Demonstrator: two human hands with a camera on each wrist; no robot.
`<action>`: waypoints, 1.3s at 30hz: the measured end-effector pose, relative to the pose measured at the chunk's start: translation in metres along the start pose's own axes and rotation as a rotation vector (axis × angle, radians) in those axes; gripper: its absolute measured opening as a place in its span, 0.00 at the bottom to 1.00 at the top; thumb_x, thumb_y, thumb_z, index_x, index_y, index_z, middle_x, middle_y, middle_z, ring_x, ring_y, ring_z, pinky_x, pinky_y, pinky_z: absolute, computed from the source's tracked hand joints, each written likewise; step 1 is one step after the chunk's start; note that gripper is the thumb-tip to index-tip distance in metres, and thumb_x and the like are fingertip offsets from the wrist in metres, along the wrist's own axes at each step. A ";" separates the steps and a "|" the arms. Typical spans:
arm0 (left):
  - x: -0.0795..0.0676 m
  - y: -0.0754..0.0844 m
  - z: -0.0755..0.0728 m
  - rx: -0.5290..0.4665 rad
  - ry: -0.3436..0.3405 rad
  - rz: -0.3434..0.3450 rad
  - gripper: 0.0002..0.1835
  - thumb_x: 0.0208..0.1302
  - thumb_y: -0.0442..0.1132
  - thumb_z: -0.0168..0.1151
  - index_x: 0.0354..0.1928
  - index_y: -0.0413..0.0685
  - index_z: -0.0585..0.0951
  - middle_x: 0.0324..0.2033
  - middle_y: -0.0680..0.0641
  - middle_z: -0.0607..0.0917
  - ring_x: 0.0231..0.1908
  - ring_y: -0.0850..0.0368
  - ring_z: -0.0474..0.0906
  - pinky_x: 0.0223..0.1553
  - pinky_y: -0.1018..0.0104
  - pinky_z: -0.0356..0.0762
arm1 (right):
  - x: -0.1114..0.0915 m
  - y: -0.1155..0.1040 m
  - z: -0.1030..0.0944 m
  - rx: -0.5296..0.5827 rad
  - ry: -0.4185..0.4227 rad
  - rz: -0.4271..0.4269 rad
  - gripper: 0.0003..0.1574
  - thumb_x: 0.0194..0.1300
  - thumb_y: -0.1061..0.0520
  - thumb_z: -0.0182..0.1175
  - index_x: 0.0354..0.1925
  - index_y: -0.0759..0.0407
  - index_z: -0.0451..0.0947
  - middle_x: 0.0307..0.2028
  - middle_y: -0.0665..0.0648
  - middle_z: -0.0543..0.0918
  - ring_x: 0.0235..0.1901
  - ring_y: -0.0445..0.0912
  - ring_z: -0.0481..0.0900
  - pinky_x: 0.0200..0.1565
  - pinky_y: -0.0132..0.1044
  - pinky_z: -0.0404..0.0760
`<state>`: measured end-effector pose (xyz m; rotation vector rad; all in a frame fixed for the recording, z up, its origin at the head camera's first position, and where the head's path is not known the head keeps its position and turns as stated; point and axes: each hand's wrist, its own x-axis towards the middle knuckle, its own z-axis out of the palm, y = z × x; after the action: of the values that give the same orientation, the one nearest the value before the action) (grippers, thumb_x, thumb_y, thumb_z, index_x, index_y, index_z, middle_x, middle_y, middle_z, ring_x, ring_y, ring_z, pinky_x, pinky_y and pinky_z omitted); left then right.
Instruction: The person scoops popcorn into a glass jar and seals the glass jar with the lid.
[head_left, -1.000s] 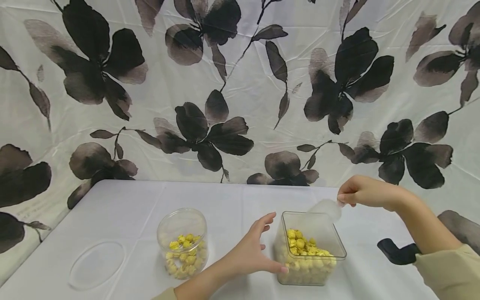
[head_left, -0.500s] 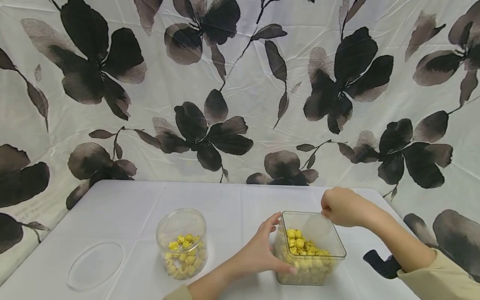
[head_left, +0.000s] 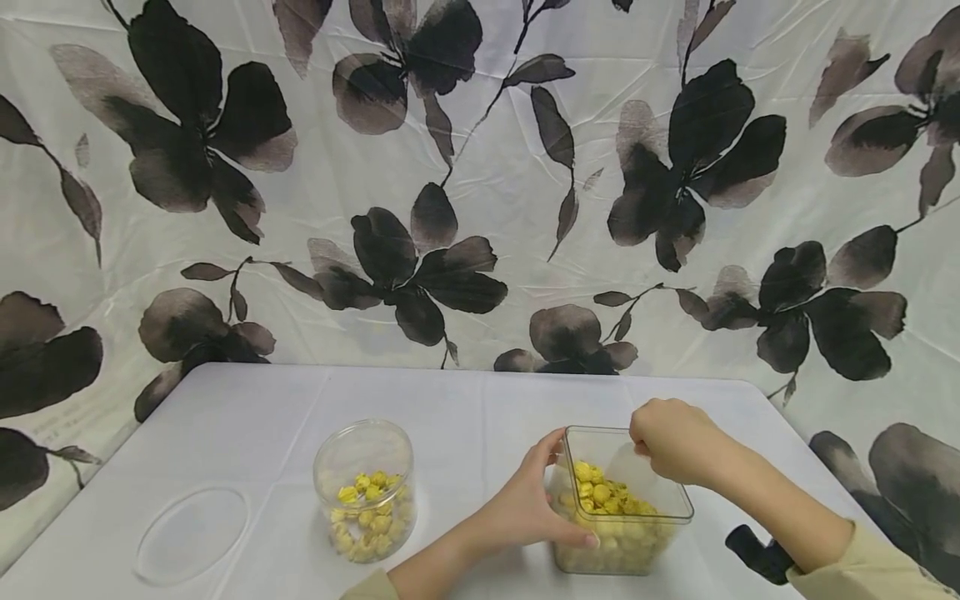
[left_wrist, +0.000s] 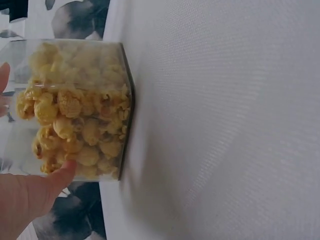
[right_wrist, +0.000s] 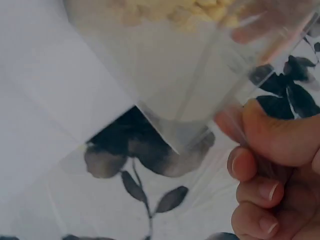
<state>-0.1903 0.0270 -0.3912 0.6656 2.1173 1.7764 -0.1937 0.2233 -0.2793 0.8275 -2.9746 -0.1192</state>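
A clear square plastic container, part full of yellow popcorn, stands on the table. My left hand grips its left side, thumb on the front wall and fingers at the back corner. In the left wrist view the thumb presses on the wall over the popcorn. My right hand is over the container's back right rim. Its fingers pinch the handle of a translucent scoop, whose bowl is down inside the container. The hand hides most of the handle in the head view.
To the left stands a round clear jar with some popcorn in it. A clear round lid lies flat at the table's left. Behind the white table hangs a flower-printed cloth. A black strap is at the right wrist.
My right hand has moved left and down, bringing the scoop from above the back rim into the container. My left hand has shifted slightly right and closed onto the container's side.
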 end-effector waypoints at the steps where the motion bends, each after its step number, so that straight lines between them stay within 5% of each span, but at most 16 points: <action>1: 0.000 0.000 0.000 -0.009 0.000 0.002 0.60 0.37 0.40 0.79 0.71 0.57 0.50 0.63 0.51 0.58 0.63 0.51 0.54 0.50 0.63 0.72 | 0.000 -0.003 0.000 -0.060 0.007 -0.011 0.20 0.46 0.70 0.67 0.13 0.54 0.68 0.14 0.46 0.66 0.17 0.42 0.65 0.17 0.32 0.67; 6: 0.001 -0.001 0.001 -0.030 0.017 0.019 0.59 0.36 0.39 0.79 0.70 0.57 0.52 0.62 0.51 0.59 0.63 0.51 0.55 0.47 0.69 0.73 | -0.001 -0.015 0.000 -0.161 -0.044 -0.032 0.12 0.44 0.67 0.69 0.18 0.58 0.74 0.17 0.51 0.72 0.18 0.45 0.71 0.19 0.37 0.76; 12: 0.002 -0.001 0.002 -0.021 0.044 0.009 0.58 0.35 0.39 0.80 0.70 0.57 0.54 0.60 0.53 0.62 0.62 0.50 0.57 0.46 0.68 0.74 | 0.003 -0.012 -0.003 0.069 -0.148 0.058 0.10 0.50 0.68 0.64 0.20 0.58 0.75 0.20 0.51 0.74 0.19 0.44 0.70 0.20 0.35 0.72; 18: 0.002 -0.001 0.003 -0.036 0.040 0.011 0.57 0.35 0.39 0.80 0.69 0.57 0.55 0.60 0.53 0.62 0.62 0.51 0.57 0.45 0.69 0.74 | 0.009 -0.004 0.002 0.177 -0.197 0.053 0.08 0.53 0.69 0.61 0.21 0.60 0.76 0.23 0.53 0.78 0.20 0.42 0.68 0.22 0.34 0.71; 26: 0.001 0.000 0.004 -0.044 0.034 0.015 0.58 0.35 0.38 0.80 0.69 0.56 0.54 0.60 0.52 0.62 0.62 0.50 0.57 0.46 0.69 0.74 | 0.005 0.013 -0.006 0.304 -0.174 0.002 0.28 0.54 0.70 0.56 0.11 0.49 0.54 0.13 0.44 0.53 0.17 0.39 0.48 0.21 0.30 0.50; 32: 0.002 0.002 0.002 -0.045 0.038 0.008 0.59 0.34 0.37 0.80 0.70 0.55 0.54 0.61 0.52 0.61 0.63 0.49 0.56 0.47 0.68 0.74 | 0.009 0.014 -0.005 0.409 -0.223 0.090 0.17 0.55 0.69 0.55 0.14 0.57 0.71 0.17 0.48 0.71 0.18 0.40 0.57 0.23 0.32 0.58; 39: 0.003 0.000 0.002 -0.043 0.028 -0.011 0.59 0.36 0.38 0.80 0.70 0.57 0.53 0.62 0.51 0.60 0.64 0.46 0.55 0.49 0.62 0.75 | 0.009 0.022 -0.005 0.474 -0.242 0.126 0.11 0.57 0.68 0.55 0.23 0.62 0.82 0.23 0.51 0.79 0.20 0.42 0.63 0.24 0.35 0.64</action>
<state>-0.1917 0.0297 -0.3910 0.6205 2.0904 1.8299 -0.2123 0.2372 -0.2726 0.6952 -3.3279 0.5496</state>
